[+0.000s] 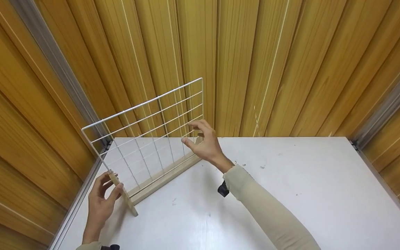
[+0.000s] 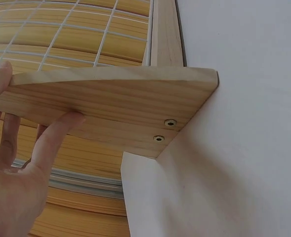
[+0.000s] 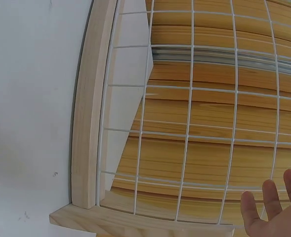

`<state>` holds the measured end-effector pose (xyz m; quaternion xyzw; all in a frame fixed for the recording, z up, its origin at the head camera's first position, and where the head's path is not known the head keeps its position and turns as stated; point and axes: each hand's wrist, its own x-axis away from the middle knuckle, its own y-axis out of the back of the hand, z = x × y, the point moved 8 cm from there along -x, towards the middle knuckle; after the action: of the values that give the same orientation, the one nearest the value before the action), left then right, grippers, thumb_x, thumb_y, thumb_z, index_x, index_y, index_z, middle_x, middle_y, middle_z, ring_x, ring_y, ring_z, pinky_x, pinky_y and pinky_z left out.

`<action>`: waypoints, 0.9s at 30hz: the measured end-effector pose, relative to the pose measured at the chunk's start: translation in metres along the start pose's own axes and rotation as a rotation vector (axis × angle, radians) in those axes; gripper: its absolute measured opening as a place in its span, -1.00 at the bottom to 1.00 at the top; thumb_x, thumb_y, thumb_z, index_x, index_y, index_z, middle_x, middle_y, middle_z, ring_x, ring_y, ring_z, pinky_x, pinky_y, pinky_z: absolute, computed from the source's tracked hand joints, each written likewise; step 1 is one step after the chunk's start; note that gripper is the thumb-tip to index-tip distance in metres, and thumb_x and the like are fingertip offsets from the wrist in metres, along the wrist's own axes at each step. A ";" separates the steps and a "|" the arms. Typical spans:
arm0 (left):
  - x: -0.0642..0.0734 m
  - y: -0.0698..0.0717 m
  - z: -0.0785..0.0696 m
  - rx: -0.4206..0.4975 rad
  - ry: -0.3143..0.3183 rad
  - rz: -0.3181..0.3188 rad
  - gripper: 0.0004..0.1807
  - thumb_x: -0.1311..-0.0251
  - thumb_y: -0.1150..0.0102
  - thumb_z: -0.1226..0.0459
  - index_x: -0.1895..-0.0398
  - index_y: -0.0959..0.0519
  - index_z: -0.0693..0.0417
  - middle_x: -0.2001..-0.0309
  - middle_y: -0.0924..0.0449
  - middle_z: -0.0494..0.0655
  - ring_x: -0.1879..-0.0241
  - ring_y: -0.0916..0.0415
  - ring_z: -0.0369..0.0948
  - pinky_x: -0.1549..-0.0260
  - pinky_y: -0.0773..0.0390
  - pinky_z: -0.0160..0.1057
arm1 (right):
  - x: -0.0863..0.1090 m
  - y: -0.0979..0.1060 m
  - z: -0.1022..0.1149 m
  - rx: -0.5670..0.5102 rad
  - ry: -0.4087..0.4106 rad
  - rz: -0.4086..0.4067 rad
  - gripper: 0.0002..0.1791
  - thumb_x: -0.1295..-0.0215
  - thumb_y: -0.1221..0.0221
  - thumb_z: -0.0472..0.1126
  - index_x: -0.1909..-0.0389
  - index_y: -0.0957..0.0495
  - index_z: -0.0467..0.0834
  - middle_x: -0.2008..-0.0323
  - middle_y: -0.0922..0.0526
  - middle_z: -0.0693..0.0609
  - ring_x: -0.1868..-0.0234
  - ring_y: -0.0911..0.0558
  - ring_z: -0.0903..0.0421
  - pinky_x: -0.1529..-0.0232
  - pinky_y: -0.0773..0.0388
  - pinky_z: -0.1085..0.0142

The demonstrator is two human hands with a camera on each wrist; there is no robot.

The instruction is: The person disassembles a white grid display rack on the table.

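Observation:
A white wire grid stands upright in a wooden base, slanting across the left half of the head view. Wooden rails run along its lower edge between two end panels. At the near end, my left hand grips the near end panel between thumb and fingers; two bolt heads show on its outer face. My right hand is at the far end, thumb and fingers spread beside the grid. The right wrist view shows its fingertips past the tip of the far end panel.
The whole assembly rests on a white table, towards its back left. Wood-grain panelled walls rise behind and at both sides. Metal strips run up the corners. A black device hangs under my right wrist.

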<state>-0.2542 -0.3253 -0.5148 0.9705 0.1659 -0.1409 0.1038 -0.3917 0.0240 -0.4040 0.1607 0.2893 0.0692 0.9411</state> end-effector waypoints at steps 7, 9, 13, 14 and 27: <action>0.002 0.001 0.001 -0.027 0.005 0.011 -0.38 -0.41 -0.32 0.48 -0.49 -0.38 0.19 -0.26 -0.52 0.00 -0.25 -0.52 -0.34 0.00 -0.81 -0.36 | 0.001 -0.015 0.007 0.010 0.018 0.015 -0.45 -0.26 -0.50 -0.15 -0.25 -0.62 -0.18 -0.19 -0.59 -0.10 -0.21 -0.53 0.00 -0.25 -0.69 -0.03; 0.003 0.001 0.002 -0.017 0.005 0.008 -0.39 -0.40 -0.32 0.49 -0.48 -0.39 0.20 -0.24 -0.53 -0.05 -0.25 -0.53 -0.31 0.01 -0.81 -0.34 | 0.002 -0.018 0.008 0.021 0.018 0.015 -0.45 -0.25 -0.50 -0.15 -0.25 -0.63 -0.16 -0.20 -0.59 -0.09 -0.21 -0.52 0.01 -0.25 -0.69 0.03; 0.003 -0.001 0.001 -0.013 -0.001 0.003 -0.39 -0.40 -0.32 0.50 -0.47 -0.39 0.24 -0.19 -0.55 -0.24 -0.24 -0.54 -0.31 0.02 -0.82 -0.34 | 0.001 -0.023 0.011 0.064 0.021 0.011 -0.44 -0.24 -0.51 -0.10 -0.25 -0.64 -0.10 -0.23 -0.59 -0.03 -0.26 -0.54 0.03 -0.23 -0.70 0.15; 0.003 -0.001 0.001 -0.012 -0.001 0.004 -0.39 -0.40 -0.32 0.50 -0.47 -0.39 0.24 -0.18 -0.54 -0.28 -0.24 -0.54 -0.33 0.02 -0.82 -0.34 | 0.001 -0.023 0.012 0.077 0.022 0.008 -0.44 -0.24 -0.51 -0.09 -0.25 -0.64 -0.09 -0.24 -0.59 -0.03 -0.27 -0.55 0.02 -0.23 -0.70 0.16; 0.003 -0.002 -0.001 -0.010 -0.017 0.013 -0.40 -0.39 -0.33 0.49 -0.46 -0.40 0.22 -0.24 -0.53 0.02 -0.25 -0.54 -0.31 0.05 -0.83 -0.34 | 0.001 -0.038 0.011 0.076 0.006 -0.012 -0.39 -0.26 -0.49 -0.10 -0.32 -0.59 -0.11 -0.35 -0.48 -0.10 -0.37 -0.52 -0.05 -0.27 -0.70 0.08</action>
<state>-0.2514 -0.3225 -0.5147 0.9698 0.1594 -0.1475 0.1107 -0.3829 -0.0140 -0.4087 0.1941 0.2958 0.0528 0.9338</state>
